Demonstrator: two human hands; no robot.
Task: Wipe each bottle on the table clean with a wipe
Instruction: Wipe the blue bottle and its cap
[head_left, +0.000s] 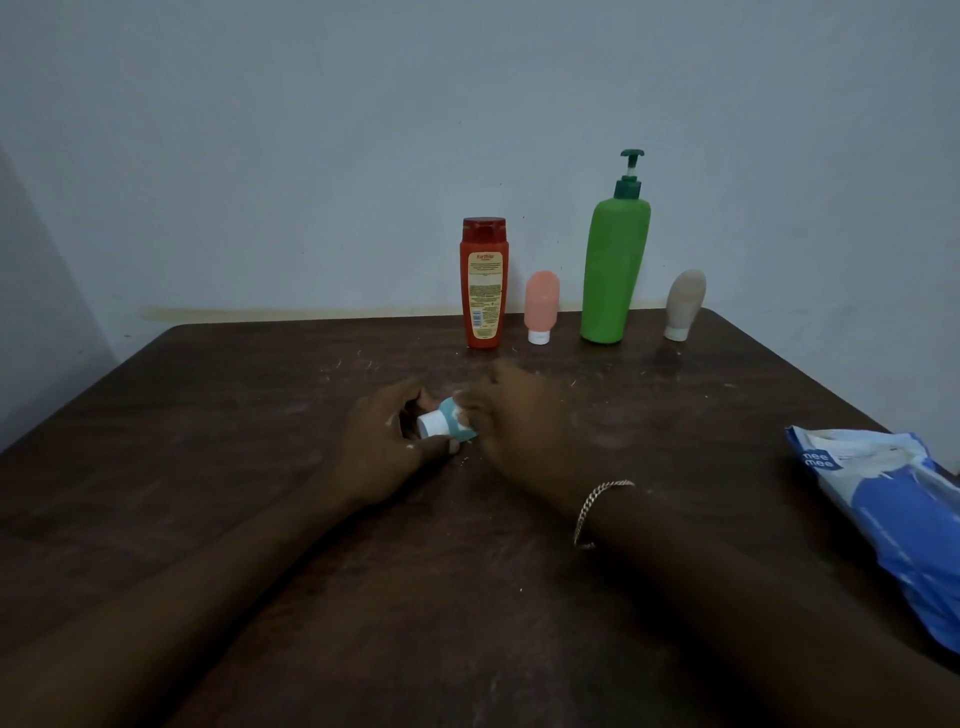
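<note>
Now | left hand (384, 441) fingers grip teal bottle (448, 423) | right hand (519, 421) blurred (grip unclear) | pack (893, 514): "mee mee"

red bottle (483, 283), green pump bottle (615, 260), dark brown table (260, 415).

Bare arms and hands, with one bracelet on the right wrist.

The left forearm (208, 571) and right forearm (737, 597) are both uncovered from the lower edge of the view up to the hands. A thin chain bracelet (602, 512) of pale, silvery links circles the right wrist, loose enough to slant across it. The left hand (384, 441) shows a few tiny white flecks near the fingers. The right hand (514, 415) is blurred, so its finer detail cannot be made out.
</note>
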